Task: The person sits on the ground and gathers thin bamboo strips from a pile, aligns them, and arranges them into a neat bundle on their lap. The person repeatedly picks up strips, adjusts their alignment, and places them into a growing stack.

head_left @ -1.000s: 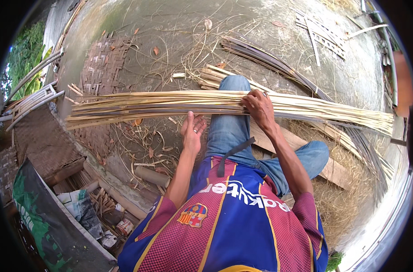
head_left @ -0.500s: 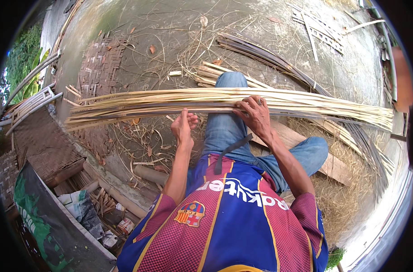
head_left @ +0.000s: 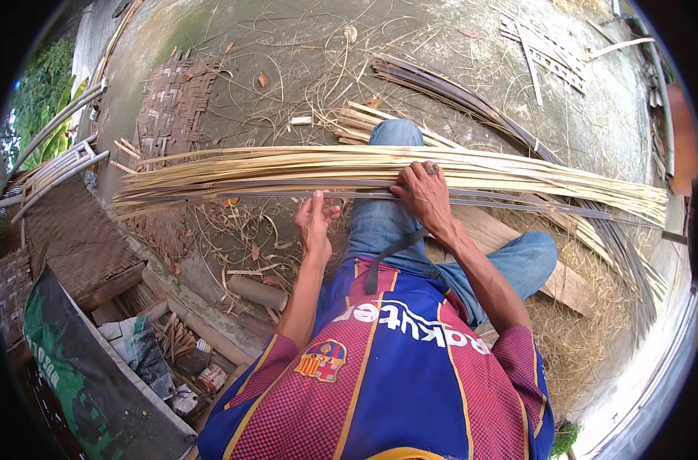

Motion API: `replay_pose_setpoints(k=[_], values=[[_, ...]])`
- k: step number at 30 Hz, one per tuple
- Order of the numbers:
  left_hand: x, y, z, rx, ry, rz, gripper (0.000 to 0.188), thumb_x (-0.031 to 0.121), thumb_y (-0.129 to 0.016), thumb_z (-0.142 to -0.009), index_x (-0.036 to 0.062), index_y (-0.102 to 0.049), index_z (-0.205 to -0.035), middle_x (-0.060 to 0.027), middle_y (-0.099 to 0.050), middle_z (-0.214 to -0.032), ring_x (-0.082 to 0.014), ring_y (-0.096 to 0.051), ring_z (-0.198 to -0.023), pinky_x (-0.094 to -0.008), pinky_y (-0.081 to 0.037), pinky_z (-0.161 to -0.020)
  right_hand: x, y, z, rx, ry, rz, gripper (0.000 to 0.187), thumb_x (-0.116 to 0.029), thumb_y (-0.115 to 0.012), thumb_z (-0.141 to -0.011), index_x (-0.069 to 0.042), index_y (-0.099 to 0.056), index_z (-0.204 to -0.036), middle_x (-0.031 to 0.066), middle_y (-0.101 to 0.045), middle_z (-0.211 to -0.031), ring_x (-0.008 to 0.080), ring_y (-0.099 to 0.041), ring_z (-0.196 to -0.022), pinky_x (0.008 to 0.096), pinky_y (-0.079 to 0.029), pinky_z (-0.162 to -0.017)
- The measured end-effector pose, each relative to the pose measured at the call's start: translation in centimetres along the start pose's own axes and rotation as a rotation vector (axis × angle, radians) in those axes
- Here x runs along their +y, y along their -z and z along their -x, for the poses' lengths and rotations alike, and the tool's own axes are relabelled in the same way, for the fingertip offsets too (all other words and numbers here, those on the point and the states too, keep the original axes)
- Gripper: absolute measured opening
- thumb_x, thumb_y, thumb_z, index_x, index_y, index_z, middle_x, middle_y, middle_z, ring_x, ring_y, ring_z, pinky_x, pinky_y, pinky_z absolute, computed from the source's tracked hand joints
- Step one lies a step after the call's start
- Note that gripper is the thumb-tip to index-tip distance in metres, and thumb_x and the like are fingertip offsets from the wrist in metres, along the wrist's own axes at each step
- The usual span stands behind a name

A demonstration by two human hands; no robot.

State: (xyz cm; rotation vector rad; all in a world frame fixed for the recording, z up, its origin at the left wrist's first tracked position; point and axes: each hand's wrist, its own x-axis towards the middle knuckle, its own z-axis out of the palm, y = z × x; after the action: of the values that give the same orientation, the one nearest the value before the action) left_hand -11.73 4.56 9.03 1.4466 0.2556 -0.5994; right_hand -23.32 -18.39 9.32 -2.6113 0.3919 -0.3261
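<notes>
A long bundle of thin split bamboo strips (head_left: 502, 165), mostly pale with some dark ones, lies crosswise over my raised knee. My right hand (head_left: 425, 198) is closed over the near side of the bundle above the knee, its fingers gripping strips there; a ring shows on one finger. Along the near edge a dark bamboo strip (head_left: 517, 201) stands slightly apart from the rest. My left hand (head_left: 316, 224) is below the bundle's left half, palm turned inward and fingers apart, one fingertip touching the near edge strips.
More bamboo bundles, one dark (head_left: 471, 100) and one pale (head_left: 356, 123), lie on the floor ahead. A wooden board (head_left: 487, 230) rests beside my leg. Woven matting (head_left: 176, 100) and loose shavings cover parts of the ground. A bamboo section (head_left: 258, 291) lies at left.
My left hand has shifted slightly right and down, its fingers turned a little. The near dark strip shows more separated from the bundle. My right hand stays nearly in place.
</notes>
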Motion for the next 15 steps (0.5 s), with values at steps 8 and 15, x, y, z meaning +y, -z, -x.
replay_pose_setpoints(k=[8, 15], values=[[0.0, -0.2, 1.5, -0.103, -0.028, 0.231, 0.03, 0.029, -0.063, -0.1, 0.0021, -0.064, -0.115, -0.01, -0.07, -0.106, -0.0167, -0.067, -0.087, -0.0314, -0.057, -0.083, 1.5, 0.2, 1.0, -0.138, 0.135, -0.236, 0.023, -0.028, -0.063, -0.095, -0.006, -0.061, -0.088, 0.0087, -0.059, -0.084, 0.0291, -0.061, -0.078, 0.0407, -0.047, -0.072], [-0.6, 0.5, 0.5, -0.023, -0.108, 0.163, 0.023, 0.026, -0.07, -0.097, 0.0037, -0.065, -0.096, -0.0082, -0.072, -0.087, -0.014, -0.067, -0.078, -0.0287, -0.056, -0.074, 1.9, 2.3, -1.0, -0.477, -0.162, -0.621, 0.03, -0.03, -0.068, -0.093, -0.001, -0.075, -0.093, 0.018, -0.069, -0.076, 0.0342, -0.065, -0.069, 0.0436, -0.049, -0.065]])
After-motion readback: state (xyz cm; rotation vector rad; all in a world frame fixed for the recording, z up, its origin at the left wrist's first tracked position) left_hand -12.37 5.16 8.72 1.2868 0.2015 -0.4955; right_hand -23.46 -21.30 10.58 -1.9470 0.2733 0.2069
